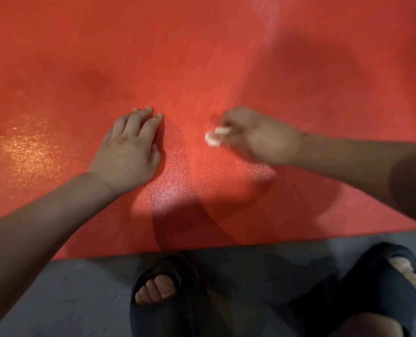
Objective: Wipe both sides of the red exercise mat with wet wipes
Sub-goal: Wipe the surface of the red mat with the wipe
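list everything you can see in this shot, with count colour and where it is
exercise mat: one, red, spread over the floor, filling the upper and middle picture
wet wipe: one, white, bunched small, at the fingers of the right hand on the mat
floor: one, grey, along the bottom below the mat's near edge
slippers: two, dark, open-toed, on the floor at bottom centre and bottom right
toes: showing through the openings of both slippers
left hand: one, resting flat on the mat, left of centre
right hand: one, blurred, holds the wet wipe against the mat, right of centre
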Motion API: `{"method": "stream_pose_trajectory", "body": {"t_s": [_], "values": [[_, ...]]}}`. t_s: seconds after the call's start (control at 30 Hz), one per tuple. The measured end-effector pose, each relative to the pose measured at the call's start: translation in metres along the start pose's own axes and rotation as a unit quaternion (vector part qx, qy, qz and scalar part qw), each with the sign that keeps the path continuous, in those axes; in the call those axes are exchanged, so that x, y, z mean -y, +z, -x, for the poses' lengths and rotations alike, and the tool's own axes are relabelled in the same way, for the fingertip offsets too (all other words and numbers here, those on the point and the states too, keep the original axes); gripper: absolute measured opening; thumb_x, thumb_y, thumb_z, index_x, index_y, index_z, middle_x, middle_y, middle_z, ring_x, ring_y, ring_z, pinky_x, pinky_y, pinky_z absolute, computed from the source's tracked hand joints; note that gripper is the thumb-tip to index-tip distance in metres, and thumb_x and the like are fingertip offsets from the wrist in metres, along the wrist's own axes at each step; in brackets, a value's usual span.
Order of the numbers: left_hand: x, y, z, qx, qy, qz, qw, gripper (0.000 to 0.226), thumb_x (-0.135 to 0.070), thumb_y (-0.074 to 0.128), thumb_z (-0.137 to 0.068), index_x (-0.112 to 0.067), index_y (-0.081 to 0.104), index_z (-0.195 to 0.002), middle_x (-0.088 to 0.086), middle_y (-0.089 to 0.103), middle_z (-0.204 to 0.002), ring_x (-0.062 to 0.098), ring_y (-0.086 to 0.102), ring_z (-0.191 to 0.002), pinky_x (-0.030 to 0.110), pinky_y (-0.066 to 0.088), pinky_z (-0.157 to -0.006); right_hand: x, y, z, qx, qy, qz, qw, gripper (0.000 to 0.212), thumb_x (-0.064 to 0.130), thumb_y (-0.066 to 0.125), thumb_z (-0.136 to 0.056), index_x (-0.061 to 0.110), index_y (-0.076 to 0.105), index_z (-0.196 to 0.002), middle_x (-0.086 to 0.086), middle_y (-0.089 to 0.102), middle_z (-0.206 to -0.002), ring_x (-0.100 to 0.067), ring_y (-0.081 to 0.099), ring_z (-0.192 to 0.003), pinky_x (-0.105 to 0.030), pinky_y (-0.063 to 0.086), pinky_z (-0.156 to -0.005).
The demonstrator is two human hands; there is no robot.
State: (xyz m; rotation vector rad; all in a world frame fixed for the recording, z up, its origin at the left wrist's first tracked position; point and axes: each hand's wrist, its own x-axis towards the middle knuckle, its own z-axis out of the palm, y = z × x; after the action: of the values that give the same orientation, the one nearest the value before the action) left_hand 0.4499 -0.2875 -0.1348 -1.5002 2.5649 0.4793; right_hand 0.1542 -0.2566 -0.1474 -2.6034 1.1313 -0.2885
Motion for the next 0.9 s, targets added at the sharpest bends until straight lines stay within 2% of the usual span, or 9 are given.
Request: {"method": "stream_pose_trajectory", "body": {"t_s": [0.17, 0.27, 0.37, 0.43, 0.5, 0.6, 0.73, 0.8, 0.9], "values": [[0.002, -0.002, 0.003, 0.010, 0.008, -0.001, 1.000, 0.070, -0.037, 0.038, -0.086, -0.012, 0.040, -0.152, 0.015, 0.039, -0.156, 0.041, 0.037, -0.139, 0.057, 0.037, -0.115, -0.075, -0.021, -0.005, -0.111, 0.221, 0.082, 0.966, 0.030, 0.017, 0.042, -0.104, 0.016, 0.066, -0.122, -0.016, 0.056, -0.101, -0.037, 0.060, -0.090, -0.047, 0.051, -0.079], [-0.001, -0.004, 0.003, 0.007, -0.003, 0.011, 1.000, 0.070, -0.036, 0.041, -0.085, -0.013, 0.042, -0.151, 0.014, 0.040, -0.155, 0.040, 0.037, -0.139, 0.058, 0.039, -0.112, -0.038, -0.010, 0.012, -0.069, 0.170, 0.060, 0.981, 0.039, 0.025, 0.032, -0.106, 0.008, 0.063, -0.123, -0.013, 0.056, -0.096, -0.030, 0.056, -0.083, -0.045, 0.052, -0.077], [-0.008, -0.004, 0.005, 0.006, -0.025, 0.046, 0.999, 0.072, -0.037, 0.044, -0.082, -0.016, 0.043, -0.150, 0.014, 0.039, -0.154, 0.040, 0.036, -0.138, 0.059, 0.037, -0.112, 0.030, 0.007, 0.037, 0.036, 0.059, -0.030, 0.997, 0.040, 0.057, 0.037, -0.105, 0.023, 0.058, -0.106, 0.000, 0.060, -0.093, -0.010, 0.056, -0.083, -0.043, 0.051, -0.079], [-0.015, -0.002, 0.008, 0.008, -0.014, 0.055, 0.998, 0.072, -0.038, 0.043, -0.081, -0.017, 0.043, -0.150, 0.013, 0.039, -0.153, 0.038, 0.036, -0.137, 0.059, 0.038, -0.112, 0.052, 0.013, 0.052, 0.090, -0.031, -0.046, 0.994, 0.035, 0.056, 0.041, -0.104, 0.028, 0.056, -0.118, 0.007, 0.059, -0.113, -0.005, 0.053, -0.105, -0.034, 0.044, -0.098], [-0.021, 0.002, 0.012, 0.016, 0.003, 0.051, 0.999, 0.072, -0.038, 0.043, -0.081, -0.017, 0.043, -0.150, 0.013, 0.038, -0.153, 0.036, 0.036, -0.137, 0.059, 0.037, -0.111, 0.043, 0.008, 0.055, 0.099, -0.072, -0.028, 0.992, 0.032, 0.049, 0.045, -0.105, 0.025, 0.057, -0.121, 0.012, 0.056, -0.111, 0.006, 0.047, -0.103, -0.017, 0.037, -0.099], [-0.023, 0.003, 0.015, 0.020, 0.003, 0.044, 0.999, 0.072, -0.038, 0.043, -0.081, -0.018, 0.043, -0.150, 0.012, 0.037, -0.154, 0.036, 0.034, -0.137, 0.060, 0.036, -0.109, 0.002, -0.018, 0.034, 0.014, 0.013, 0.045, 0.999, 0.030, 0.039, 0.051, -0.106, 0.012, 0.064, -0.105, 0.007, 0.055, -0.086, 0.002, 0.051, -0.078, -0.019, 0.037, -0.071], [-0.021, 0.000, 0.014, 0.024, 0.008, 0.035, 0.999, 0.071, -0.041, 0.045, -0.082, -0.021, 0.044, -0.150, 0.010, 0.038, -0.154, 0.036, 0.034, -0.138, 0.060, 0.037, -0.107, -0.035, -0.018, 0.033, -0.074, 0.198, 0.070, 0.975, 0.046, 0.031, 0.029, -0.110, 0.006, 0.065, -0.123, -0.017, 0.055, -0.093, -0.035, 0.055, -0.080, -0.044, 0.048, -0.072], [-0.020, 0.000, 0.014, 0.024, 0.012, 0.028, 0.999, 0.071, -0.041, 0.046, -0.082, -0.021, 0.044, -0.150, 0.009, 0.039, -0.154, 0.035, 0.035, -0.137, 0.059, 0.038, -0.107, -0.010, -0.009, 0.039, -0.035, 0.194, 0.031, 0.980, 0.042, 0.037, 0.032, -0.110, 0.011, 0.064, -0.118, -0.009, 0.059, -0.091, -0.026, 0.058, -0.079, -0.044, 0.050, -0.072], [-0.019, -0.001, 0.014, 0.024, 0.018, 0.021, 0.999, 0.070, -0.042, 0.047, -0.083, -0.022, 0.044, -0.150, 0.008, 0.040, -0.154, 0.034, 0.036, -0.137, 0.058, 0.040, -0.105, 0.051, 0.008, 0.060, 0.041, 0.030, -0.076, 0.996, 0.027, 0.040, 0.043, -0.108, 0.020, 0.061, -0.112, 0.010, 0.059, -0.089, -0.001, 0.058, -0.076, -0.013, 0.043, -0.072]]}}
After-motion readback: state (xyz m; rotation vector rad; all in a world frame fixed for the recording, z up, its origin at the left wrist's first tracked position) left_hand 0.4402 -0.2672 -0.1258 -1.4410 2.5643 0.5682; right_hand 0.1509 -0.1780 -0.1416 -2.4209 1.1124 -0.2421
